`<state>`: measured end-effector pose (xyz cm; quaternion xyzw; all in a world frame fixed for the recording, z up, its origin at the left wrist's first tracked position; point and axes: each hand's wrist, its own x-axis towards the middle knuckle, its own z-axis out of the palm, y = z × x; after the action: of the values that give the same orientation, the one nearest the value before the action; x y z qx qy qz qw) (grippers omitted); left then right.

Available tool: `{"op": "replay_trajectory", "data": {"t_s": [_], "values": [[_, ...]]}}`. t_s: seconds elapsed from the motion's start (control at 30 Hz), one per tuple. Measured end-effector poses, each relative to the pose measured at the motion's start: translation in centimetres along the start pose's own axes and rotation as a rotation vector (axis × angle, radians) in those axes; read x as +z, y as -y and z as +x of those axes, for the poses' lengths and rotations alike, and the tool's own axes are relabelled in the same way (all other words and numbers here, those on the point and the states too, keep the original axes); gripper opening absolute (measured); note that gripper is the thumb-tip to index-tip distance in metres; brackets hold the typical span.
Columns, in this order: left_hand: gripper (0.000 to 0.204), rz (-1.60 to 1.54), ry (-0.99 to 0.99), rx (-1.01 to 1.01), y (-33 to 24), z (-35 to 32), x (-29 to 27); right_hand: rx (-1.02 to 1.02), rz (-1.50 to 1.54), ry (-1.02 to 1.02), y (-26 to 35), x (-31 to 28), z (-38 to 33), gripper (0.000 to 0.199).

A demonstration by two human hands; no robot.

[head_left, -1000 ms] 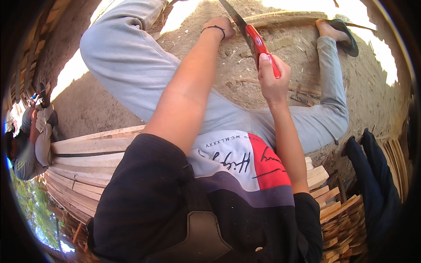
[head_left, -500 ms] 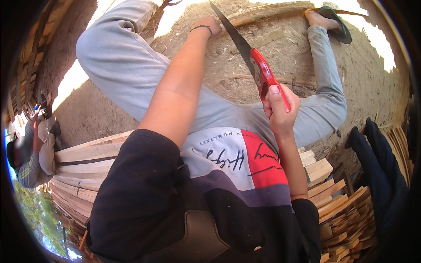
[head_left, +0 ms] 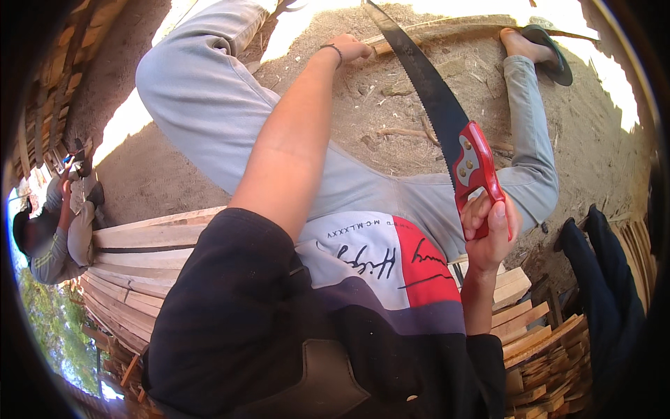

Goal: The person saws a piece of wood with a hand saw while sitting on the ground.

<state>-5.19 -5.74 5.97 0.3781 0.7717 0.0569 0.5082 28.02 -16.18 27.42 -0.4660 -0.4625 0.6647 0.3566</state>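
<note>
My right hand (head_left: 490, 230) is closed round the red handle of a handsaw (head_left: 434, 94). Its dark, toothed blade slants up and away to the far left, held above the dirt, with the flat side showing. Out at the far end of my stretched arm, my left hand (head_left: 349, 50) is closed at the near end of a long, thin wooden strip (head_left: 447, 29). That strip lies low along the ground toward the right. Part of the left hand's grip is hidden from view.
My legs in grey trousers (head_left: 199, 91) spread to both sides; a sandalled foot (head_left: 534, 52) is at the far right. Stacked planks (head_left: 139, 262) lie left, more cut wood (head_left: 520, 314) right. Another person (head_left: 52, 241) sits at the left edge. Dark trouser legs (head_left: 607, 279) show at the right.
My right hand has drawn the saw back toward me and to the right, turning more of the blade's flat side into view. The left hand stays at the strip's end.
</note>
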Motion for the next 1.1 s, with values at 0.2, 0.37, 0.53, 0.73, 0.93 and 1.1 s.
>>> {"op": "replay_trajectory", "data": {"t_s": [0.2, 0.37, 0.53, 0.73, 0.93, 1.1], "values": [[0.013, -0.710, 0.246, -0.115, 2.2, 1.9, -1.6, -0.171, 0.091, -0.056, 1.5, 1.3, 1.5, 0.043], [0.053, -0.415, 0.148, 0.034, 1.7, 0.3, -2.8, -0.150, 0.056, -0.022, 0.3, 2.9, 2.6, 0.041], [0.079, 0.098, -0.001, 0.085, -0.6, -0.1, -2.8, -0.095, -0.164, 0.029, -2.0, 4.7, 4.2, 0.036], [0.069, -0.795, -0.015, -0.180, 0.3, 0.3, -2.2, -0.153, -0.295, 0.034, -6.0, 5.9, 6.1, 0.033], [0.051, -0.854, 0.018, -0.092, 1.9, 0.9, -0.8, -0.127, -0.287, 0.048, -8.2, 6.7, 8.0, 0.033], [0.047, -1.029, -0.159, -0.202, 1.1, 0.4, 0.8, -0.089, -0.284, 0.016, -8.6, 7.7, 9.7, 0.033]]}}
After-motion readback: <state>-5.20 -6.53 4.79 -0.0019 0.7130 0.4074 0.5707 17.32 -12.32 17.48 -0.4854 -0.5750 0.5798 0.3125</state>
